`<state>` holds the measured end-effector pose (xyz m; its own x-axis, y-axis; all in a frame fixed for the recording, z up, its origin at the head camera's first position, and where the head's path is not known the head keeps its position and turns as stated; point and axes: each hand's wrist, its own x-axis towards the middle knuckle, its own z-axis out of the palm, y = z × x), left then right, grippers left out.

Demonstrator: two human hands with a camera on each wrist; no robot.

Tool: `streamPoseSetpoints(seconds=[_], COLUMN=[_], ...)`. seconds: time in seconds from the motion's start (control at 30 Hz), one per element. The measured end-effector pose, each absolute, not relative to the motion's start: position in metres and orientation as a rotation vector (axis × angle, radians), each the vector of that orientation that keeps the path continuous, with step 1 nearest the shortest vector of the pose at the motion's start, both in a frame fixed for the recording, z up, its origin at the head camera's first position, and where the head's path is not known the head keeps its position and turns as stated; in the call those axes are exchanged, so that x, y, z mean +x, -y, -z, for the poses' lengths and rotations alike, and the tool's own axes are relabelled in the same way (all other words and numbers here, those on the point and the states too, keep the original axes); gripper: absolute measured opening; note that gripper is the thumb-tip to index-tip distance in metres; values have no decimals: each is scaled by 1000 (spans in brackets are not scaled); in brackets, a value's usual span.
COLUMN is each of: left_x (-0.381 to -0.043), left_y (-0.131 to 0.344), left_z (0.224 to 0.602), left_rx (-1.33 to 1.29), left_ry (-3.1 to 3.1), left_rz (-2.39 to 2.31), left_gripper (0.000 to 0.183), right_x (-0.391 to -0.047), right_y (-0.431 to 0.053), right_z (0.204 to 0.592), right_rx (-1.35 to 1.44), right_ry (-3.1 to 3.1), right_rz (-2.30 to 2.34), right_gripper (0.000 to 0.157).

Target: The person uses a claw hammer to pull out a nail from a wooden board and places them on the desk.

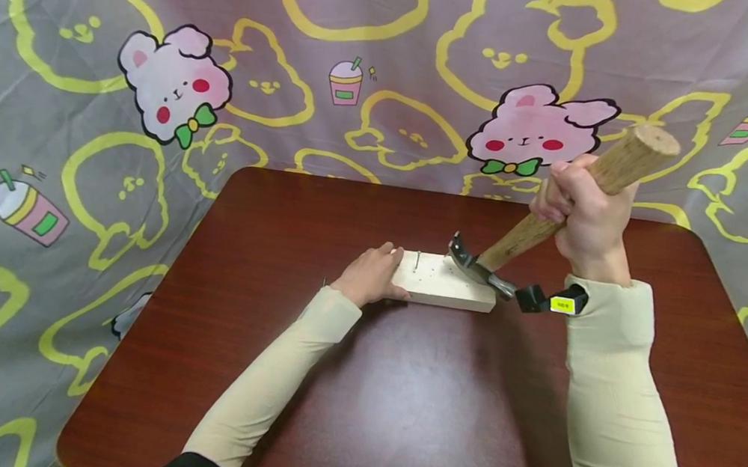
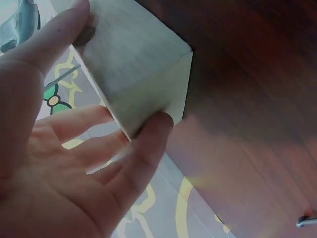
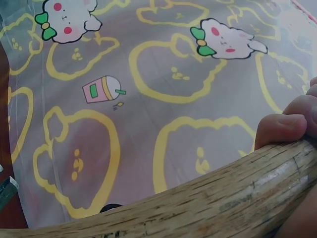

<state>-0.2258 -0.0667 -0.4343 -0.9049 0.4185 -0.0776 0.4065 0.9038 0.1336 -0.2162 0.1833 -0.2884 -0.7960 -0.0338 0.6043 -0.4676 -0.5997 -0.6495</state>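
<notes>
A pale wooden block point(image 1: 449, 293) lies on the table, with a nail point(image 1: 418, 261) standing up from its top and several small dark marks nearby. My left hand point(image 1: 368, 276) grips the block's left end, thumb on the near side and fingers around the end and far side. In my right hand point(image 1: 588, 213) is a claw hammer point(image 1: 523, 242), held by its wooden handle, which slants up to the right. The hammer's metal head point(image 1: 476, 269) overlaps the right part of the block, claw toward the left. The handle point(image 3: 198, 201) crosses the right wrist view below the curled fingers.
The dark reddish table point(image 1: 398, 401) has rounded corners. Left of the left hand, a small metal nail point(image 2: 308, 221) is on the table. A patterned cloth point(image 1: 391, 55) with cartoon bears and rabbits hangs behind and on both sides.
</notes>
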Motion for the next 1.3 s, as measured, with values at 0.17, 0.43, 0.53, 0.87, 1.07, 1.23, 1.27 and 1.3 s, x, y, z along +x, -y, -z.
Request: streamPoseSetpoints(seconds=[0.17,0.43,0.53,0.87,1.07,1.23,1.27,1.3], left_x=[-222,-216,-211,-183,-170,-166,-165,-165], left_y=[68,74,76,64,56,53,53,53], left_z=[435,422,415,405,404,408,410,411], left_rx=[586,565,613,914,1046,1011,1011,1014], left_ry=[-2955,-2980,-3069,-3029,-2844,-2818,-2812,-2805], left_rz=[-182,-184,-282,-1011,-1196,-1162,-1159,-1163], left_gripper=[90,82,67,25,28,30,30,29], right_x=[-208,-192,-186,-163,-153,-147,-146,-145], right_y=[-180,-175,-174,-172,-173,-172,-171,-171], right_z=[285,277,274,267,266,266,266,266], right_rx=[868,899,930,1057,1179,1229,1241,1254], right_ry=[1247,1222,1224,1193,1100,1068,1068,1064], right_rz=[-2458,-2497,-2488,-2548,-2589,-2601,-2600,-2601], right_gripper=[30,33,35,35,35,33,32,32])
